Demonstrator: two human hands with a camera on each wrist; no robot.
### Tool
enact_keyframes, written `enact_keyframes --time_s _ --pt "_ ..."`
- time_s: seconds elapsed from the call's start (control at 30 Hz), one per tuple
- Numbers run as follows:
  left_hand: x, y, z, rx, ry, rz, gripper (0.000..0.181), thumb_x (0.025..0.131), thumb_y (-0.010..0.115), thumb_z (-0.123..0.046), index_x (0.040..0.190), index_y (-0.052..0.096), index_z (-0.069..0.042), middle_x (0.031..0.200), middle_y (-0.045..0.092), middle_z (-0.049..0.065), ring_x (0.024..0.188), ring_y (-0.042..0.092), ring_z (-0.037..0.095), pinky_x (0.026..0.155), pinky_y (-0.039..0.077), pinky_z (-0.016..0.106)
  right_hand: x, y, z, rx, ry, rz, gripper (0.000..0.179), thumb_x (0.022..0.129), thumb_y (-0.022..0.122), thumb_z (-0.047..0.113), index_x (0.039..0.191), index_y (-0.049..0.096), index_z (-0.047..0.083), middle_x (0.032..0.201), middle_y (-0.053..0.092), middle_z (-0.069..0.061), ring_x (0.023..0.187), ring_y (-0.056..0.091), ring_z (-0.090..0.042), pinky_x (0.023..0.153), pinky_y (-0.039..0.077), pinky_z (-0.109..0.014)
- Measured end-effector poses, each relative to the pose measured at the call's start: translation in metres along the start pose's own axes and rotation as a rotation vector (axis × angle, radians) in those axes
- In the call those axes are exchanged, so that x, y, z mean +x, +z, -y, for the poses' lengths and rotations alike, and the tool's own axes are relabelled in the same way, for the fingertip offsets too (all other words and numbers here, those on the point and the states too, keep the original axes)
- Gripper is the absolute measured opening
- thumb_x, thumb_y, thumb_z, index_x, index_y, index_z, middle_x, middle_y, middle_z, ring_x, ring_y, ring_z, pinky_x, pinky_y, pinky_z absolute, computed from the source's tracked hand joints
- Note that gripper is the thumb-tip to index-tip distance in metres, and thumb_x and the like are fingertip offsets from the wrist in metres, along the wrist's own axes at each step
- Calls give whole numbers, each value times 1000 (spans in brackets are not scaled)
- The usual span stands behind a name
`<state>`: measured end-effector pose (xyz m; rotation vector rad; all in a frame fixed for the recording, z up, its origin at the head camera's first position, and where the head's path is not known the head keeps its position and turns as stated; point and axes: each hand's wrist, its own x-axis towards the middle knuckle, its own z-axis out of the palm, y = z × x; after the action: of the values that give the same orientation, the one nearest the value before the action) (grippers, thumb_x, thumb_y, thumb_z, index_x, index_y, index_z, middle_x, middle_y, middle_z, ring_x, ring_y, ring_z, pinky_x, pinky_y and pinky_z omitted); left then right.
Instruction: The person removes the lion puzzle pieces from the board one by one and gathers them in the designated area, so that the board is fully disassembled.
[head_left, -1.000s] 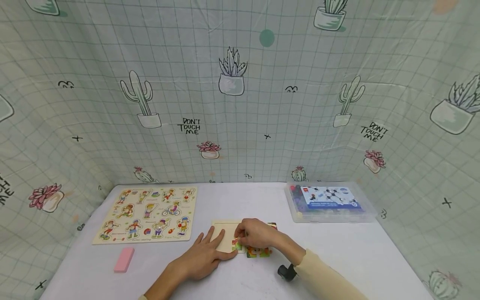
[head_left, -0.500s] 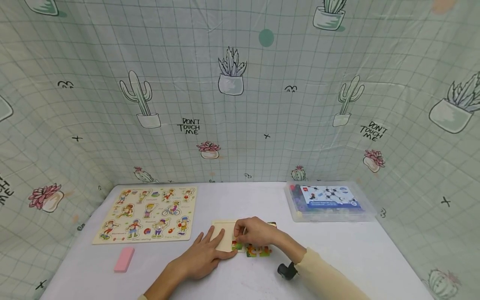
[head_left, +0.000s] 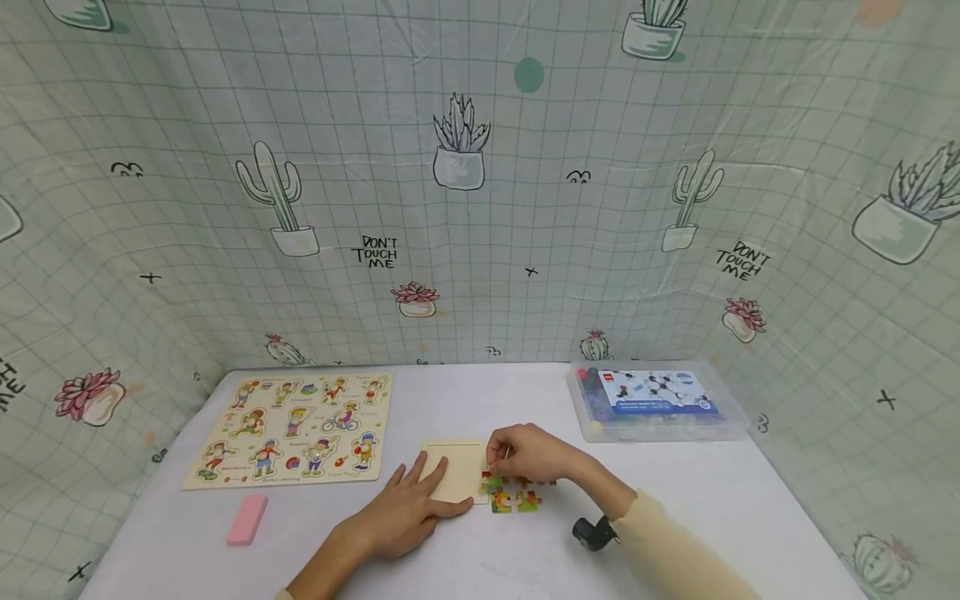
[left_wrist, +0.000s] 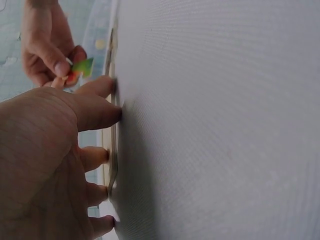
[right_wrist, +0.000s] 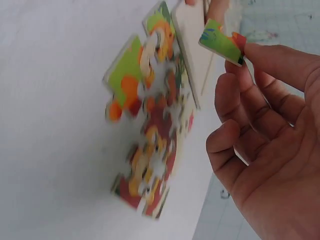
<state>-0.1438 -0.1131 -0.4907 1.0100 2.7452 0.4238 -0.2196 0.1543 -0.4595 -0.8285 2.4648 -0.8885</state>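
Observation:
A pale wooden puzzle tray [head_left: 459, 473] lies on the white table, its inside bare where it shows. My left hand [head_left: 405, 508] rests on it with fingers spread, pressing its left and front edges. Just above the tray's right side, my right hand [head_left: 534, 454] pinches a green and red jigsaw piece [right_wrist: 222, 42] between thumb and fingers. In the left wrist view that jigsaw piece [left_wrist: 82, 69] is off the table. Several loose jigsaw pieces [right_wrist: 125, 75] lie right of the tray, partly hidden under the right hand in the head view.
A large picture board [head_left: 292, 429] with sports figures lies at the back left. In front of it is a pink block [head_left: 247, 520]. A clear plastic case [head_left: 660, 402] stands at the back right. A black device [head_left: 594, 533] is by the right sleeve.
My right hand has moved right with the jigsaw piece, from over the tray's front right corner to its right edge. The left hand has stayed put on the tray.

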Motion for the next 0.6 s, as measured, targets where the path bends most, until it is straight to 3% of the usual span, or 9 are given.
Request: enact_keyframes --time_s 0.37,0.6 --pt "0 0 0 -30 -3 5 51 101 56 -18 142 53 -49 163 27 19 150 13 50 114 22 68 -43 -29 -35 53 82 68 4 91 69 10 89 68 14 75 63 6 67 56 -11 61 45 -26" --pt "0 -1 0 -49 -2 8 50 101 55 -19 143 54 -47 163 26 20 150 11 51 114 20 69 -58 -32 -51 116 116 125 8 89 67 5 91 70 13 76 60 5 69 51 -9 63 42 -25"
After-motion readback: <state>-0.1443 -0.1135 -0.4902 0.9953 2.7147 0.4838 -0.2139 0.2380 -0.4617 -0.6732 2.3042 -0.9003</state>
